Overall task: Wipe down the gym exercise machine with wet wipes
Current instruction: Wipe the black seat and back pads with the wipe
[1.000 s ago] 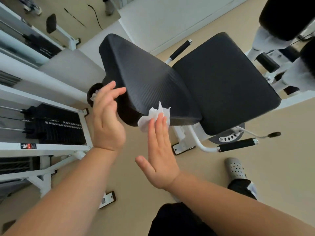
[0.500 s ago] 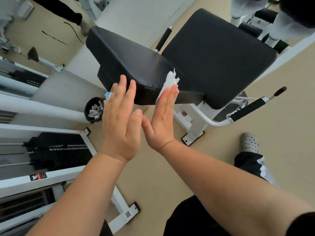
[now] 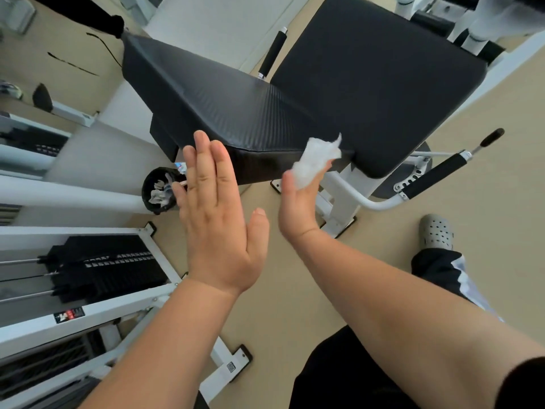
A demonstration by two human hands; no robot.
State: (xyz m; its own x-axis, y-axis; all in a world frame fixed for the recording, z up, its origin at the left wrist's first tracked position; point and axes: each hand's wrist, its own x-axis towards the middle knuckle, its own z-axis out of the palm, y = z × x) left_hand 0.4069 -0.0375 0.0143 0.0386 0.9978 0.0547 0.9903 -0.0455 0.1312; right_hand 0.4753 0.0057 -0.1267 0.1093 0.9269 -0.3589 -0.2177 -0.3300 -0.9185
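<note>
Head view: right hand (image 3: 298, 208) flat, fingers straight, pressing crumpled white wet wipe (image 3: 315, 160) on near edge of black back pad (image 3: 224, 113), just beside seat pad (image 3: 377, 84). Left hand (image 3: 218, 231) flat and released, holds nothing, fingertips at pad's near edge; contact unclear. Small black bin (image 3: 156, 190) with used wipes behind left hand. Weight stack (image 3: 103, 267) lower left.

The seat pad (image 3: 377, 72) adjoins the back pad (image 3: 224, 104) on its right. At the right end of the back pad's near edge, a wet wipe (image 3: 314, 160) lies between pad and right grip (image 3: 298, 208). The left grip (image 3: 218, 231) is before that edge's left part. A waste bin (image 3: 156, 190) stands below the back pad's left corner, and the weight stack (image 3: 100, 264) lies nearer, further left.
</note>
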